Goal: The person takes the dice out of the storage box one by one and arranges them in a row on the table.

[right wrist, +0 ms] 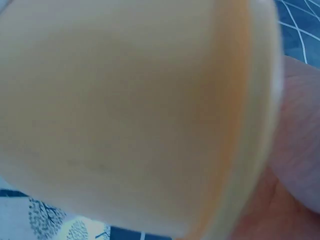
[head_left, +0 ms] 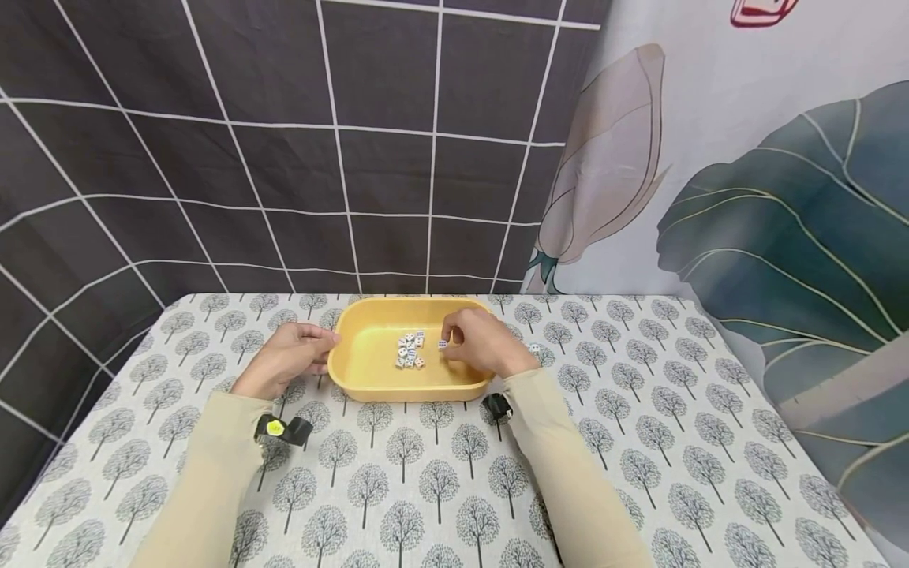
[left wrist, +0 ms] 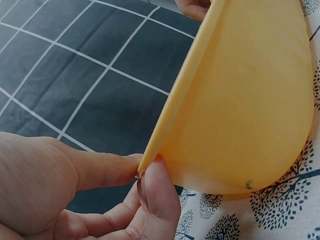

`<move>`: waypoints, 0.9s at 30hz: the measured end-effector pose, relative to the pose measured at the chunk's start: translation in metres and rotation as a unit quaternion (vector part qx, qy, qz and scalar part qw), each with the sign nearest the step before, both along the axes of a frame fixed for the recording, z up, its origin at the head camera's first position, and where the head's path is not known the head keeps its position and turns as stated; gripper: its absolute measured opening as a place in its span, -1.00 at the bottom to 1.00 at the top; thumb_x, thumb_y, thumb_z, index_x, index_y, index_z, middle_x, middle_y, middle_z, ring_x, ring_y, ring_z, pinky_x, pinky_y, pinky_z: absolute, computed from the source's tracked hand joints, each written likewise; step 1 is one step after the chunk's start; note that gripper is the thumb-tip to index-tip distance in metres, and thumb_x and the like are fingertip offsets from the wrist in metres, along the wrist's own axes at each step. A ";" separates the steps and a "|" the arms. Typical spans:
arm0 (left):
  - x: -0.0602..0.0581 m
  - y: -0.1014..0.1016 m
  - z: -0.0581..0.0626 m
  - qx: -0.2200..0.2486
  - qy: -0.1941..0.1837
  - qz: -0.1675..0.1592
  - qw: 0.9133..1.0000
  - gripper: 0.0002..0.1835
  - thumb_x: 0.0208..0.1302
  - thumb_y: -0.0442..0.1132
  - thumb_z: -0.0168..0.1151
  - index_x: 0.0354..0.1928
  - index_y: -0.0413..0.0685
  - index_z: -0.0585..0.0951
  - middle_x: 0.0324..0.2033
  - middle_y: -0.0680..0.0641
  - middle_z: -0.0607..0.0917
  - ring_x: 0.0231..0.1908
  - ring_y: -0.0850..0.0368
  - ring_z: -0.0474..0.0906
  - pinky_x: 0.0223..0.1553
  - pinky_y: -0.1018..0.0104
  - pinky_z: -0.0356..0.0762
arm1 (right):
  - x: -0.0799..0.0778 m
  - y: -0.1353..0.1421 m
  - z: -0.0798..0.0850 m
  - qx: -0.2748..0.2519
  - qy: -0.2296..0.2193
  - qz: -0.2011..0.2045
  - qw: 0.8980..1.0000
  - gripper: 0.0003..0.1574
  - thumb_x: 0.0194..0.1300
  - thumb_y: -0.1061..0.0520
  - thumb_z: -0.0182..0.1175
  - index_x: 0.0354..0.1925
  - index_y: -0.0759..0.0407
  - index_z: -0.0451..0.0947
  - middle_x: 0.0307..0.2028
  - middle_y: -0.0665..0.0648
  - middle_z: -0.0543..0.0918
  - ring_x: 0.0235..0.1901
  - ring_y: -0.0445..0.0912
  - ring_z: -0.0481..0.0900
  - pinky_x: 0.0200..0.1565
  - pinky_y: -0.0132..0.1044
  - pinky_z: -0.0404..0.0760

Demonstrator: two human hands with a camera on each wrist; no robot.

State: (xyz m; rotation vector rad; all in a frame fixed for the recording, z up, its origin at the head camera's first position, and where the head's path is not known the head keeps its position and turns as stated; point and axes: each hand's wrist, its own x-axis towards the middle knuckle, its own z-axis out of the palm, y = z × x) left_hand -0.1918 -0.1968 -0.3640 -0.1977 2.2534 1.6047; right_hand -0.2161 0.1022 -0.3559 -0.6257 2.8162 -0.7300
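One die [head_left: 442, 344] sat pinched between narrowed fingertips of the right hand [head_left: 479, 341], inside the right half of the yellow tray [head_left: 405, 393]; its smallness probably demanded precision. The left hand [head_left: 293, 356] pinched the tray's left rim, likely steadying it. Other dice [head_left: 409, 351] clustered mid-tray. Beyond the tray, a cut-off red mark [head_left: 761, 12] was unreadable.

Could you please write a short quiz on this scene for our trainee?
1. Which hand's fingers pinch the rim of the yellow rounded plastic tray?
2. True or false: the cluster of small white cube-shaped dice lies outside the tray.
3. Multiple choice: the right fingers hold (a) a spoon, (b) a white die with dark pips, (c) a cup.

Key: 1. the left fingers; 2. false, it lies inside; 3. b.
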 end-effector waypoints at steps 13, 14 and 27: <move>0.000 -0.001 0.000 -0.005 -0.001 -0.001 1.000 -0.61 0.55 -0.26 0.08 0.23 -0.43 0.43 -0.15 -0.13 0.67 -0.36 0.24 0.65 -0.21 0.38 0.79 | 0.001 0.014 0.015 0.008 0.022 0.006 1.000 -0.85 0.23 0.14 0.46 -0.23 0.11 0.69 -0.31 0.05 0.63 -0.24 -0.08 0.52 -0.16 -0.28 0.59; 0.000 -0.001 0.001 -0.006 -0.001 -0.001 1.000 -0.61 0.55 -0.26 0.08 0.23 -0.43 0.43 -0.15 -0.12 0.67 -0.36 0.25 0.64 -0.21 0.39 0.79 | 0.001 0.015 0.016 0.006 0.023 0.004 1.000 -0.85 0.23 0.15 0.46 -0.23 0.11 0.69 -0.31 0.06 0.64 -0.24 -0.07 0.53 -0.16 -0.28 0.59; 0.001 0.000 0.002 -0.004 -0.002 -0.002 1.000 -0.60 0.54 -0.26 0.09 0.23 -0.44 0.43 -0.16 -0.11 0.68 -0.34 0.24 0.66 -0.20 0.38 0.79 | 0.002 0.039 0.028 -0.016 0.027 -0.012 0.999 -0.86 0.22 0.20 0.45 -0.23 0.14 0.70 -0.36 0.08 0.62 -0.30 -0.07 0.52 -0.24 -0.30 0.58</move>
